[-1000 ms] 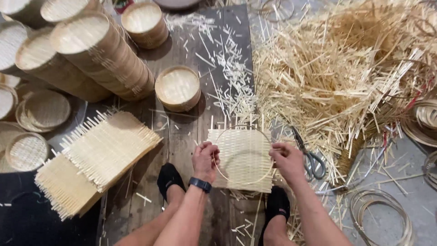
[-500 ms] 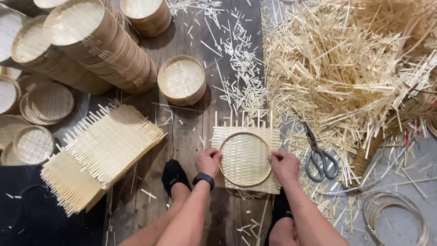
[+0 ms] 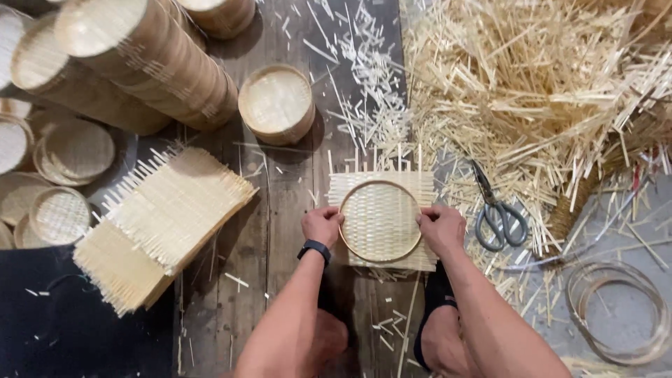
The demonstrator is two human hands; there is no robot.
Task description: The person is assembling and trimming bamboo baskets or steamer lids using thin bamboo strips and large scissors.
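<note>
Black wristband (image 3: 316,249) on left wrist, arms sleeveless.

Bright, even light from above; soft shadows fall beside the round basket (image 3: 277,103); edges bow slightly, mild blur throughout.

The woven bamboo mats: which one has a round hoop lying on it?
The single square mat between the left hand and right hand, under the hoop. The stacked mats at the left carry no hoop.

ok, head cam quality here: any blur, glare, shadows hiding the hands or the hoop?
Head view: sharp and evenly lit; left hand, right hand and hoop on the woven mat read clearly. Soft shadows under the stacked baskets; wide-angle bending at the edges; no glare.
</note>
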